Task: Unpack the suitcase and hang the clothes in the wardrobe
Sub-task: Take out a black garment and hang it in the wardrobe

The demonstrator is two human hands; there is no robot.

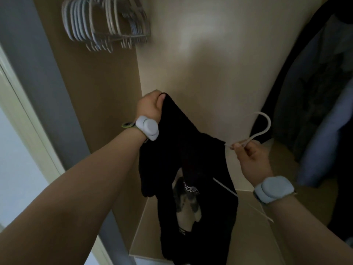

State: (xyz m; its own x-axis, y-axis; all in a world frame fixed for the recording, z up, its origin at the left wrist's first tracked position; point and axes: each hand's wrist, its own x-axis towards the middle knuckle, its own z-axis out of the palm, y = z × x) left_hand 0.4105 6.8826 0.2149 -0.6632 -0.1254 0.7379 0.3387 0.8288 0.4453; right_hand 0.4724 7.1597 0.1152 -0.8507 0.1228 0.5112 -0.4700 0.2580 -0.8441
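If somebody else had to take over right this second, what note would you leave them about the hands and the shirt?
Left hand: grips the top of the black shirt, holding it up.
Right hand: pinches the white hanger just below its hook; the hanger's lower part looks tucked partly into the shirt.
Spare hangers hang at the upper left of the wardrobe; other clothes hang at the right.
Done: shirt is out and meeting its hanger.
To do: settle the shirt on the hanger, then hang it up. The suitcase is out of view.

Black shirt [191, 159] hides most of hanger [269, 123]; spare hangers [107, 25] blurred
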